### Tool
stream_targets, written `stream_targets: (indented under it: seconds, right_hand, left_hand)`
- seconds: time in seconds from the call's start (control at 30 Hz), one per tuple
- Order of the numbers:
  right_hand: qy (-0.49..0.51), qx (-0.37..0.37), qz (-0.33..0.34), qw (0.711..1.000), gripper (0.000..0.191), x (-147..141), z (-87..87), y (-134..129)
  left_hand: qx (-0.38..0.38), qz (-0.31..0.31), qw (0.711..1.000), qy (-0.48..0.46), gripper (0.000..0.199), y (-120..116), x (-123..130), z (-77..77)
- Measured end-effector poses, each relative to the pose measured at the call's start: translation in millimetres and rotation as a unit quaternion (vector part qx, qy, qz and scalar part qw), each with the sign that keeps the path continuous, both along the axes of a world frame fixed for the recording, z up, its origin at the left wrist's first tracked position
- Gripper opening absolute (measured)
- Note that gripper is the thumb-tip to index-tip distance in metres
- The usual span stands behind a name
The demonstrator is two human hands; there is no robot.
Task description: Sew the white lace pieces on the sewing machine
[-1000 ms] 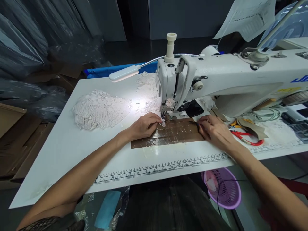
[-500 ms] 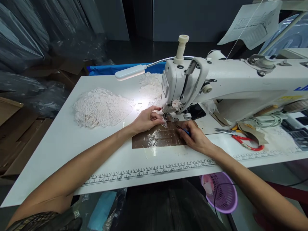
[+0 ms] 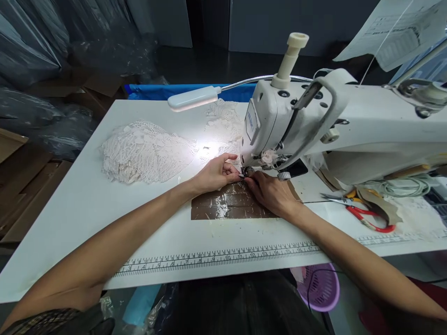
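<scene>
White lace [image 3: 223, 128] lies behind the sewing machine head, and its near end runs under the presser foot area. My left hand [image 3: 216, 174] pinches the lace edge just left of the needle. Close against those fingertips, my right hand [image 3: 270, 190] is closed on small thread snips, whose dark tip [image 3: 241, 176] points left at the lace. The blue handle is hidden inside the hand. Above both hands stands the white sewing machine head [image 3: 265, 121]. Under them is a brown taped plate [image 3: 223, 204]. Fingers cover most of the lace at the needle.
A heap of white lace [image 3: 146, 151] lies on the left of the table. A lamp [image 3: 193, 98] hangs over the back. Red-handled scissors [image 3: 372, 218] and a coiled cord [image 3: 405, 187] lie at right. A printed ruler [image 3: 216, 258] runs along the front edge, above a purple basket [image 3: 323, 288].
My right hand has moved left and up with the snips, from beside the needle to my left fingertips. My left hand stays at the lace. The view has shifted slightly.
</scene>
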State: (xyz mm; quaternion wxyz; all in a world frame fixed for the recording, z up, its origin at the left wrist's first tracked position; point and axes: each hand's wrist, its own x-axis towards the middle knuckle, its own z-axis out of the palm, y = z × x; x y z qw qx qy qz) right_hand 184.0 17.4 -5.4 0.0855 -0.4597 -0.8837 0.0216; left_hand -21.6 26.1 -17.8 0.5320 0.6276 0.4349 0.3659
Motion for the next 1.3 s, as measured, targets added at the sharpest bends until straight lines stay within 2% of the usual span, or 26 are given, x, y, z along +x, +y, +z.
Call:
stream_targets:
  seconds: [0.17,0.3,0.5,0.67,0.73,0.83,0.9,1.0,1.07,1.13,1.23,1.3]
  right_hand:
    - [0.022,0.047,0.046,0.998,0.045,-3.4,-0.9,6.9]
    - [0.043,0.068,0.063,0.995,0.043,-8.5,-6.6,11.3]
    - [0.075,0.042,0.016,0.996,0.047,-13.4,-12.2,9.5]
    - [0.063,0.011,0.019,0.998,0.044,-8.7,-2.9,4.7]
    - [0.056,0.012,0.024,0.998,0.044,-0.7,2.9,1.7]
    - [0.055,0.001,0.072,0.996,0.046,21.0,9.2,-3.7]
    - [0.064,-0.005,0.098,0.993,0.045,39.6,9.9,-6.1]
    - [0.049,0.038,0.050,0.997,0.045,65.0,6.0,-5.1]
    - [0.022,0.091,0.006,0.996,0.042,75.2,2.7,-1.5]
    - [0.018,0.123,-0.005,0.992,0.036,78.0,0.7,2.6]
    - [0.064,0.100,0.037,0.992,0.029,70.4,0.6,6.8]
    - [0.095,0.079,0.063,0.990,0.027,61.1,0.9,8.1]
  left_hand:
    - [0.007,-0.018,1.000,0.004,0.044,1.1,-1.1,1.0]
    - [0.006,-0.001,1.000,0.001,0.047,1.9,-0.6,-2.1]
    - [0.022,0.013,1.000,-0.004,0.050,0.2,-0.3,-6.4]
    - [0.032,0.007,0.999,0.022,0.049,0.1,0.7,-7.4]
    - [0.056,-0.002,0.997,0.046,0.047,-0.4,-1.3,-0.5]
    - [0.132,-0.049,0.980,0.142,0.038,-2.6,-9.3,24.0]
    - [0.206,-0.095,0.946,0.233,0.023,-3.9,-15.7,43.8]
    - [0.314,-0.063,0.892,0.321,0.022,-3.0,-19.7,59.9]
    - [0.349,-0.032,0.872,0.342,0.023,-0.8,-16.6,57.0]
    - [0.349,-0.023,0.874,0.336,0.022,1.5,-10.1,47.5]
    - [0.320,-0.030,0.885,0.336,0.022,3.4,0.1,34.2]
    - [0.314,-0.039,0.878,0.358,0.022,3.7,4.4,30.3]
